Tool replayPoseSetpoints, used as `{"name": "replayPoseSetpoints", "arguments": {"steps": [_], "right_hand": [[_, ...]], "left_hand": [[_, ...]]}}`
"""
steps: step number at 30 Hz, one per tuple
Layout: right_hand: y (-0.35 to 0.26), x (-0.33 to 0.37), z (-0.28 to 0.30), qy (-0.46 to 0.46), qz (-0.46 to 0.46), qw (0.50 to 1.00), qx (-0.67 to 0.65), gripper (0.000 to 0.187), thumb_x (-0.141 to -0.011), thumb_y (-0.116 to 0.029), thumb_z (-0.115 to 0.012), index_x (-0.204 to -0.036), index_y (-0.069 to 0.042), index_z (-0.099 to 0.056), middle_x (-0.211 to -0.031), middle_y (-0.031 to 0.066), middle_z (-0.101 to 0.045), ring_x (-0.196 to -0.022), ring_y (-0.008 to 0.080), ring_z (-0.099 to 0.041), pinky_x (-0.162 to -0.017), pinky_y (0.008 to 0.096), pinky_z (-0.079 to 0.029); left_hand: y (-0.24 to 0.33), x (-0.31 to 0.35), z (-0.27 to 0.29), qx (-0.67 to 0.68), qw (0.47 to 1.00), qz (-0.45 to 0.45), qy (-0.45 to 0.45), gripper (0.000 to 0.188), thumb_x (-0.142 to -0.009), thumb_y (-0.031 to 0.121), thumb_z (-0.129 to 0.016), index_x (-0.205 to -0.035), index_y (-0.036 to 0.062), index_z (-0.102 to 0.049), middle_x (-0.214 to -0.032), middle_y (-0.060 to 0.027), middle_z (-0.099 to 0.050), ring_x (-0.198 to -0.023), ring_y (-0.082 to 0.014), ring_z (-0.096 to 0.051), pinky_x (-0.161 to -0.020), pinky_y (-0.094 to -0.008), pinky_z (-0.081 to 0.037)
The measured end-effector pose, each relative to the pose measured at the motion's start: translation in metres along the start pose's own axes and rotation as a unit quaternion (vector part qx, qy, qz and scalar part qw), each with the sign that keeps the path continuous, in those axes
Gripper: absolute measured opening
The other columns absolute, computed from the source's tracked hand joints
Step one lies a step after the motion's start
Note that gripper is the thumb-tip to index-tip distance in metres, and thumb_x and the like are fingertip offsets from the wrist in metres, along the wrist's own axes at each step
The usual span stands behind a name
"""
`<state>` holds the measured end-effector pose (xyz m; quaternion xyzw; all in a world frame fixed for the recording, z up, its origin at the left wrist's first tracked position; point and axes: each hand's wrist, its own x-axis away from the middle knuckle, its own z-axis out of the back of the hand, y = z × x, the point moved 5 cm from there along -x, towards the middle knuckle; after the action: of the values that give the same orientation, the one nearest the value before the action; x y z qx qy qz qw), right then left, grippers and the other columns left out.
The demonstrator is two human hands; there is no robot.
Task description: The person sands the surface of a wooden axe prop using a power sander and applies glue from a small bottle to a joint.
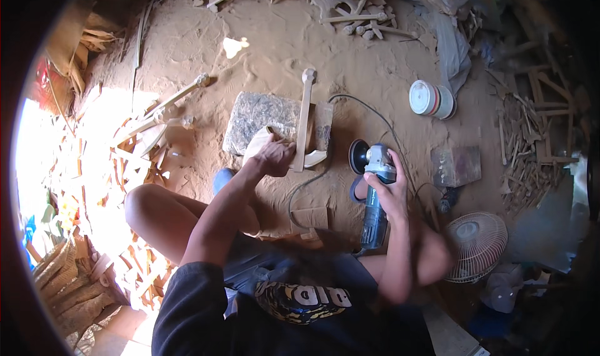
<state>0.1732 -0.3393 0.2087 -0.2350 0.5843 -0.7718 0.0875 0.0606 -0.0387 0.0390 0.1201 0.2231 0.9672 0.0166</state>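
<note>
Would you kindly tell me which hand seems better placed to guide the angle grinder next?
Probably the right hand: it grips the angle grinder, while the left hand holds a pale piece at the grey block.

A wide fisheye camera, the left of a head-worn pair, looks steeply down from the near side of the speckled grey rectangular block (pixel 256 113). The wearer's black printed cloth T-shirt (pixel 269 334), nearer the lens than the block, fills the bottom. The view faces forward over the block, taking in the left hand (pixel 275 158) at its near edge and the right hand (pixel 394 195) to its right. It spans from pale knobbed bone-like pieces (pixel 356 18) beyond the block to a round white wire-caged fan (pixel 467 231) at its near right.
</note>
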Motion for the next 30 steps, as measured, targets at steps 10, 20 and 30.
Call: {"name": "replayPoseSetpoints", "arguments": {"steps": [10,20,30], "right_hand": [[-0.096,-0.019,0.054,0.216,0.144,0.917,-0.304,0.058,-0.099,-0.024,-0.08,-0.147,-0.009,-0.05,-0.11,0.015,-0.07,-0.08,0.0269,-0.072,-0.062,0.0423,-0.065],[-0.208,0.013,0.068,0.171,0.287,0.942,-0.011,0.081,-0.094,-0.017,-0.085,-0.163,-0.006,-0.044,-0.131,0.0161,-0.067,-0.103,0.0218,-0.067,-0.087,0.0362,-0.057],[-0.092,-0.007,-0.045,-0.007,0.196,0.968,0.157,0.085,-0.084,-0.006,-0.087,-0.16,-0.005,-0.048,-0.142,0.0186,-0.068,-0.124,0.025,-0.069,-0.107,0.04,-0.055]], "left_hand": [[0.014,0.047,0.187,-0.048,0.937,0.074,0.339,0.024,-0.097,0.007,-0.062,-0.12,0.0121,-0.067,-0.107,-0.0101,-0.073,-0.109,-0.0314,-0.069,-0.099,-0.0459,-0.047],[0.029,0.099,0.28,-0.03,0.883,0.052,0.466,0.018,-0.105,0.024,-0.064,-0.103,0.0079,-0.058,-0.079,-0.0118,-0.071,-0.074,-0.039,-0.07,-0.067,-0.0509,-0.05],[-0.022,0.023,0.097,0.031,0.98,0.154,0.126,0.028,-0.106,0.036,-0.056,-0.114,0.0123,-0.068,-0.089,-0.0198,-0.077,-0.085,-0.0431,-0.075,-0.076,-0.0588,-0.057]]}}
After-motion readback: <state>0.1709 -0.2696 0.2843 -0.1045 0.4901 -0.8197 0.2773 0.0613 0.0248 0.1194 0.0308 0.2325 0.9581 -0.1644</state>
